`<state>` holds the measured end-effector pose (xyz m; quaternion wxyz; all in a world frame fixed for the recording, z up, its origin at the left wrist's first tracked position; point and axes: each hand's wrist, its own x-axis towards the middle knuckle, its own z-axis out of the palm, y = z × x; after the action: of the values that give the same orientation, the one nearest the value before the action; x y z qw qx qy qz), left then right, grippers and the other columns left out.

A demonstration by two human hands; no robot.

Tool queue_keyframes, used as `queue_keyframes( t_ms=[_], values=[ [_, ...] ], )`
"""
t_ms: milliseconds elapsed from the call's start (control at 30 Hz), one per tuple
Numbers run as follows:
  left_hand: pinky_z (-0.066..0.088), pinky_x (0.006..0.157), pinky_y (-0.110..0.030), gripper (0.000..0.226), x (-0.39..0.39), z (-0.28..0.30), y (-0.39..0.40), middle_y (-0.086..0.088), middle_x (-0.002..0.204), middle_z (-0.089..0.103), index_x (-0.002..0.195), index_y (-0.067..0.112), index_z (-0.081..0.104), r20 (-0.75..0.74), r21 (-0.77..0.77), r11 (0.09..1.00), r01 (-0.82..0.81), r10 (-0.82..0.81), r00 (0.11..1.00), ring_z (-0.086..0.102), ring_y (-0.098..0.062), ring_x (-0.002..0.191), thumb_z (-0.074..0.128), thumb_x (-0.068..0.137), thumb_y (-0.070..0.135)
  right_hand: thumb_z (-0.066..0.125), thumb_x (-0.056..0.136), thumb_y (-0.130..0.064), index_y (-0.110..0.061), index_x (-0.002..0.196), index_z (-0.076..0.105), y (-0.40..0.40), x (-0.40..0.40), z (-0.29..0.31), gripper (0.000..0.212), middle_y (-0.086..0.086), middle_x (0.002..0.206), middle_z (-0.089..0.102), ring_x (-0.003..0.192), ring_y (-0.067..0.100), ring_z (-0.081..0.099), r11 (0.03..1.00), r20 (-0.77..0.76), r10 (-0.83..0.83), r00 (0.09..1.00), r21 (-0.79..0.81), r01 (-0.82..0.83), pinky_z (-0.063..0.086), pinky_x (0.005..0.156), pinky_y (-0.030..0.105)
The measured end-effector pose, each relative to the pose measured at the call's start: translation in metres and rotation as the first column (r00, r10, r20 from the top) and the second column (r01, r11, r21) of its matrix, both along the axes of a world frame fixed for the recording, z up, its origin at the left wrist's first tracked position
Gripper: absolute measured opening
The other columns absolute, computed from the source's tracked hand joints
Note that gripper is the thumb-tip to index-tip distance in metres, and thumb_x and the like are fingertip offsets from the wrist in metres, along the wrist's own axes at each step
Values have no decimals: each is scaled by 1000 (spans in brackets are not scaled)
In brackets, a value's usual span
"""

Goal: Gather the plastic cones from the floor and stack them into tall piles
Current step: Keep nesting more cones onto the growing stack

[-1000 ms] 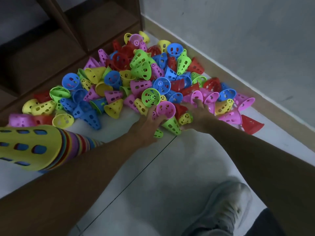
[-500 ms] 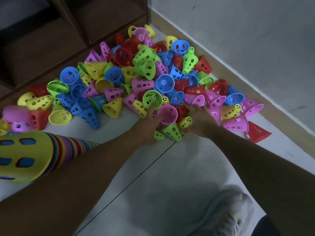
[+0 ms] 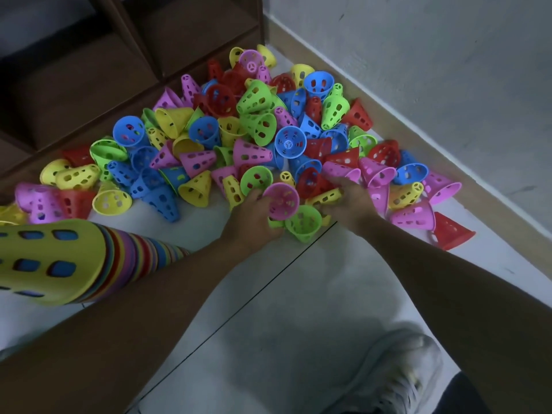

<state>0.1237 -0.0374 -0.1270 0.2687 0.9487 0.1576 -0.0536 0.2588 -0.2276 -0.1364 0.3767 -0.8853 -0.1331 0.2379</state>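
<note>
1. My left hand point(image 3: 254, 218) sits at the near edge of the loose cones point(image 3: 239, 135) on the floor point(image 3: 298, 309). Its fingers curl round a pink cone point(image 3: 281, 201), whose open mouth faces up toward me, long axis tilted toward the camera.
2. A green cone point(image 3: 303, 222) lies touching the pink cone on its near right side, mouth also toward me, between my 2 hands. Whether my left fingers also grip it I cannot tell.
3. My right hand point(image 3: 348, 204) rests just right of that pair, fingers bent down into the pile over a yellow cone point(image 3: 324, 197) lying on its side. Whether they pinch it or only touch it is hidden.
4. The relation that matters: both cones sit directly at my left fingertips, mouths up, so nesting 1 into the other looks to need only a short turn. My left hand is the nearer.
5. A tall striped stack point(image 3: 98, 261), topped by a yellow cone, lies along my left forearm, well apart from the pink cone.
6. Most cones are loose, so I judge the task far from done.
</note>
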Motion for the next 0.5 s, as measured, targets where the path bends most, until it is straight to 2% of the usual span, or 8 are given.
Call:
queue_keyframes(
  t_ms=[100,267,333,400,500],
  values=[
    [47,86,-36,67,1,12,2,-10,124,57,126,7,64,27,3,999,-46,46,999,57,-29,112,88,72,37,89,72,-19,-19,143,52,2,-4,2,80,-7,119,62,102,9,57,993,-95,-98,991,61,104,48,80,13],
    [43,87,-31,69,-2,37,7,-7,128,57,128,10,64,49,-9,995,-102,102,994,56,-25,115,88,72,41,91,70,-16,-17,144,51,5,-11,8,84,1,138,58,117,16,57,978,-158,-178,971,76,192,46,87,19],
    [43,87,-31,70,-6,46,9,-6,127,57,129,11,63,58,-17,994,-107,108,992,57,-25,114,89,71,41,89,71,-9,-16,144,50,3,-13,11,83,3,136,59,110,16,60,968,-170,-218,961,89,236,48,85,22],
    [46,89,-33,71,-10,56,9,-5,126,58,128,12,64,74,-29,991,-129,131,989,57,-25,112,89,69,42,85,72,-1,-14,144,50,0,-15,16,81,5,132,61,92,16,64,955,-174,-249,953,117,271,55,76,24],
    [49,93,-38,70,-15,71,8,-6,125,61,126,13,66,99,-37,986,-160,163,982,57,-26,112,90,68,45,82,75,1,-10,141,52,-4,-19,25,72,-4,112,63,85,12,63,946,-194,-274,942,123,300,60,81,31]
  ],
)
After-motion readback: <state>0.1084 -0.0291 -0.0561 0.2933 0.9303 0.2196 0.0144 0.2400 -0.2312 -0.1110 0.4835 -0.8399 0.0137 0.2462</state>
